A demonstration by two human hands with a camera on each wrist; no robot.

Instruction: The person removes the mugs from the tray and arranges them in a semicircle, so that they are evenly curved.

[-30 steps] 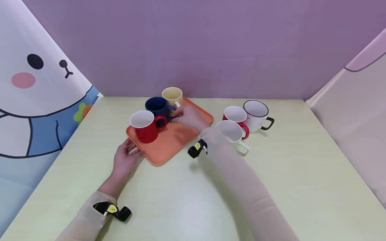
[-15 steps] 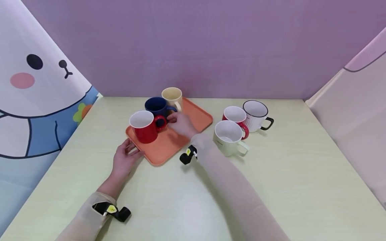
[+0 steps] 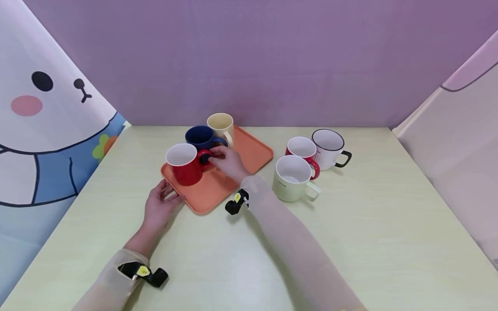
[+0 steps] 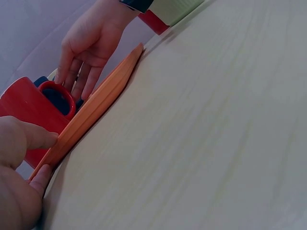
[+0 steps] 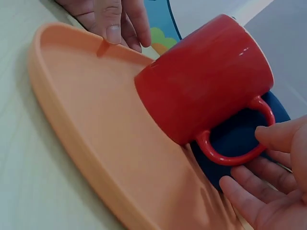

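Two long beige sleeves (image 3: 303, 255) reach forward from your side over the pale wood-look surface (image 3: 194, 255), each with a small black camera (image 3: 144, 274) at the wrist. Your left hand (image 3: 160, 207) is the nearer one: its fingers pinch the near-left rim of the flat orange round-cornered tray (image 3: 212, 192), thumb over the edge and the others on the outer side. From those fingers the tray runs away from you and to the right. Well to their right, beyond the tray, a ribbed pale green mug (image 3: 289, 183) stands upright, its handle pointing right.

Just past your left fingers, a tall glossy red mug with a white inside (image 3: 186, 170) stands upright on the tray, handle toward your right hand (image 3: 230, 164). Your right fingers are released, loosely extended beside that handle; you cannot tell from these views whether the thumb touches it.

Well right of your right fingers are a shorter red mug with a white inside (image 3: 302, 149) and, beside it, a white mug with a black rim and handle (image 3: 328, 149). Ahead and left of your right fingers, a dark blue mug (image 3: 200, 136) stands upright close behind the tall red one. Beyond it is a cream mug (image 3: 220, 123), also upright, and past everything hangs a plain purple cloth (image 3: 249, 65).
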